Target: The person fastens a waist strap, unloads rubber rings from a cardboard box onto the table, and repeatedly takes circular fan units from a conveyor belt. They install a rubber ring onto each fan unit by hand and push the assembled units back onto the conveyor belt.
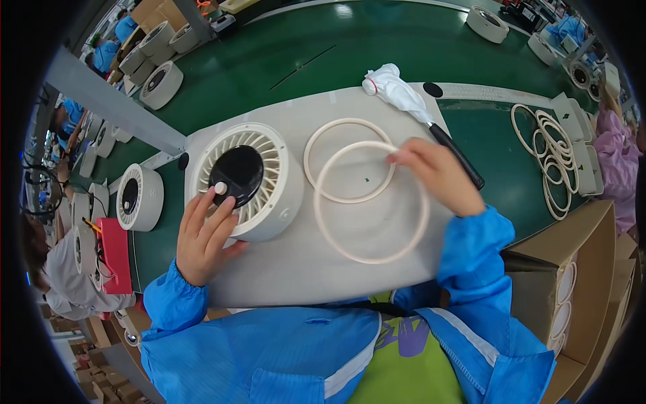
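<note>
A round white fan unit (288,176) with a slatted grille and a black centre disc (243,168) stands on the grey work mat (269,283). My left hand (204,239) lies on its near left edge, fingers stretched over the grille, tips beside the small white knob (221,188). Between thumb and fingers, my right hand (441,174) pinches a cream-white ring (369,260) at its upper right rim. This ring appears tilted and overlaps a second similar ring (348,121) that lies flat on the mat.
A black-handled tool wrapped in white cloth (404,95) lies at the mat's far right. More rings (548,155) are heaped on the green bench at right, above an open cardboard box (585,283). Another fan unit (149,198) and a grey post (121,101) stand left.
</note>
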A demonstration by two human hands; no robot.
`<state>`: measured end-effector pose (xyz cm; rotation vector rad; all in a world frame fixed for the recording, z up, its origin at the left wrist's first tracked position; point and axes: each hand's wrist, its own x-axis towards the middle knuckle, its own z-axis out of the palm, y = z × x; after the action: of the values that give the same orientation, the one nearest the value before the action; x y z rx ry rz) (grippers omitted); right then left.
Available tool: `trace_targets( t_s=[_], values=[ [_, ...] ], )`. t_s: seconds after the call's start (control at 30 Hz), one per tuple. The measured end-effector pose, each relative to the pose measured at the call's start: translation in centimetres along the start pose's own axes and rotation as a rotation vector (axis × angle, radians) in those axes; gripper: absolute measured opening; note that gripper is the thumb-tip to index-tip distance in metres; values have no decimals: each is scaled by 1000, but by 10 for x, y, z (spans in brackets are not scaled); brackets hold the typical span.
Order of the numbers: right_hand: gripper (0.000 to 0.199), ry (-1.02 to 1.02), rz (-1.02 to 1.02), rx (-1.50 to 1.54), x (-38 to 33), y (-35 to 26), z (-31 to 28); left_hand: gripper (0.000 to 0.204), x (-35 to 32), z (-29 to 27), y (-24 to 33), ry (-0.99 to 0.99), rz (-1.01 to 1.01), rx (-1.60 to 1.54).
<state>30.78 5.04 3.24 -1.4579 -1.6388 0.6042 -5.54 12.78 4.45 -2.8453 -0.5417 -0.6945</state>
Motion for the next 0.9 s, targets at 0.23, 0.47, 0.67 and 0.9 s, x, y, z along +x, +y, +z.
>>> trace_targets(
  t_s=[0.23,0.47,0.67,0.9],
  values=[
    [19,7,498,-451,-5,-2,-13,52,-33,17,5,-28,15,-29],
    [18,328,387,-108,-7,-18,-53,45,2,34,25,-14,121,-122],
    [19,151,141,-99,36,-62,40,46,36,47,21,204,-448,-1233],
    [18,30,-80,-211,64,-57,70,50,53,49,3,277,-973,-2131]
  ],
)
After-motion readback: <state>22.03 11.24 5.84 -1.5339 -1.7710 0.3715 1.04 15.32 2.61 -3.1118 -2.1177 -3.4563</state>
